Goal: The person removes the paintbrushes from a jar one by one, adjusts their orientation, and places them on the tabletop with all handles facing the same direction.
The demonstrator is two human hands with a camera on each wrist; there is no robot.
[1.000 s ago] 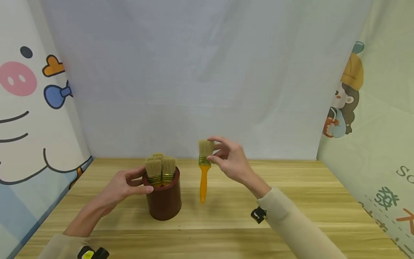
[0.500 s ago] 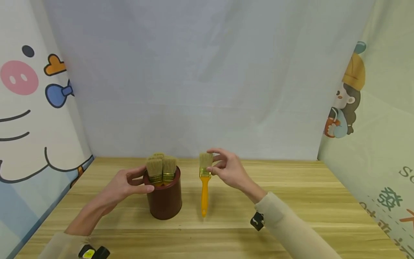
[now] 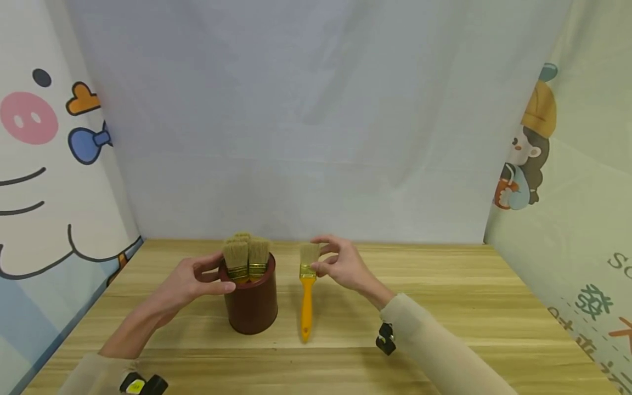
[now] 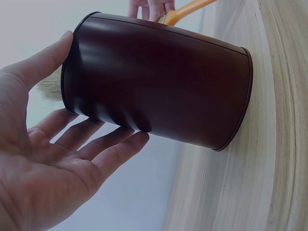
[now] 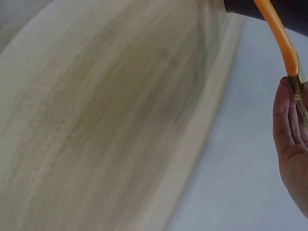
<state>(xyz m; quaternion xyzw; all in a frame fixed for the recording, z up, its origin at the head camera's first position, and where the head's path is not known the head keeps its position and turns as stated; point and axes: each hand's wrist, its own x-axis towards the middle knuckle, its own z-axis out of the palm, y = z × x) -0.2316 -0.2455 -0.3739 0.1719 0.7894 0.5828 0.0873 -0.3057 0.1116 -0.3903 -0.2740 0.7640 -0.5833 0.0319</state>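
Bristles up, several paintbrushes (image 3: 236, 258) stand in a dark red cylindrical pot (image 3: 252, 310) on the table. My left hand (image 3: 185, 282) holds the pot near its top; in the left wrist view the thumb lies at the rim and the fingers run along the far side of the pot (image 4: 159, 77). To the right, my right hand (image 3: 345, 267) pinches another paintbrush (image 3: 307, 304) by the metal band under its bristles. Its orange handle points down, low over the table in the head view. The right wrist view shows this paintbrush (image 5: 279, 33) with the hand (image 5: 288, 139) at its band.
The pot stands on a light wood-grain table (image 3: 444, 307). Behind it hangs a plain grey cloth (image 3: 316, 120), with cartoon-printed cloths at the left (image 3: 49, 181) and right (image 3: 582, 192). Dark wrist devices sit at both cuffs.
My right hand has lowered the paintbrush and lately shifted slightly left with it, towards the pot. The left hand and the pot have stayed in place.
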